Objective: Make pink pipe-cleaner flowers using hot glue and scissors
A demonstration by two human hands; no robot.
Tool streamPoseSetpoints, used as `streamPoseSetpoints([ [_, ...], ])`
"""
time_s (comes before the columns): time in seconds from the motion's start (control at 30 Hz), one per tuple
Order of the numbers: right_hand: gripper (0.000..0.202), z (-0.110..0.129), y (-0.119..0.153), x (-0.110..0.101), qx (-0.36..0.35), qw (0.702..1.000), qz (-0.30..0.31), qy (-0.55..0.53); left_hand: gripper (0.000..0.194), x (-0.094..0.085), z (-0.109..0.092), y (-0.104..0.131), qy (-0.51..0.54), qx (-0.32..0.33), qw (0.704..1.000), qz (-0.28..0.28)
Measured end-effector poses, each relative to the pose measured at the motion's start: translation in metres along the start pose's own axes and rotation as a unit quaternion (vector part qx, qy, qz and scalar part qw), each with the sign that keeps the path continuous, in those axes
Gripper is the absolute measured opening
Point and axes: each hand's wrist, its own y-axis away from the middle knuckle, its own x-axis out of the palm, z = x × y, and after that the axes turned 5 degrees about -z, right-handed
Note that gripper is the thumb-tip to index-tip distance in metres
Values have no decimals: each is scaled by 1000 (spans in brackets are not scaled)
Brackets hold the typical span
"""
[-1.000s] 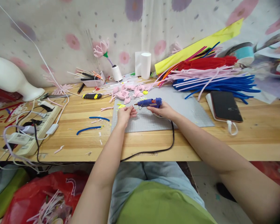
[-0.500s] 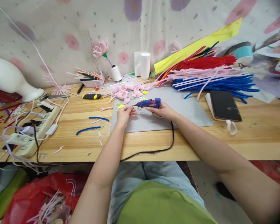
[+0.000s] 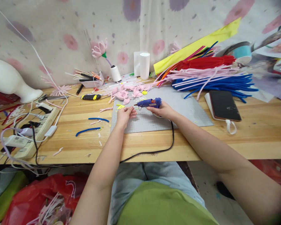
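My right hand [image 3: 162, 110] is closed around a blue glue gun [image 3: 150, 102], whose nozzle points left. Right at the nozzle tip, my left hand [image 3: 126, 115] pinches its thumb and forefinger together; whatever sits between them is too small to make out. Both hands are above a grey cutting mat [image 3: 189, 109]. Pink fuzzy petal shapes [image 3: 122, 94] lie at the mat's back left, with yellow bits [image 3: 120, 106] close to my left fingers. From the glue gun a black cord [image 3: 152, 152] runs down and left across the table.
Bundles of pipe cleaners [image 3: 213, 82] lie at the back right beside a black power bank [image 3: 224, 105]. A power strip [image 3: 38, 132] with tangled cables stands at left. A utility knife [image 3: 91, 97] and blue pipe-cleaner pieces [image 3: 87, 131] lie left of the mat. A pink flower [image 3: 99, 50] stands behind.
The view has shifted very slightly. Both hands and the glue gun keep the same pose, nozzle at the left fingertips.
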Motion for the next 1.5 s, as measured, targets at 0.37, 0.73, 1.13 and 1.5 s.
streamPoseSetpoints([
  [0.37,46,0,1,0,2,1000,8,5,14,0,1,0,-3,3,1000,0],
  [0.73,47,-3,-1,0,-1,1000,4,-9,15,0,-1,2,-9,8,1000,5],
  [1.13,44,-1,1,-8,-30,999,-24,-11,15,1,-2,3,-9,7,1000,0],
  [1.5,41,-2,0,-2,-49,998,-9,26,13,2,-3,6,-5,10,1000,5],
])
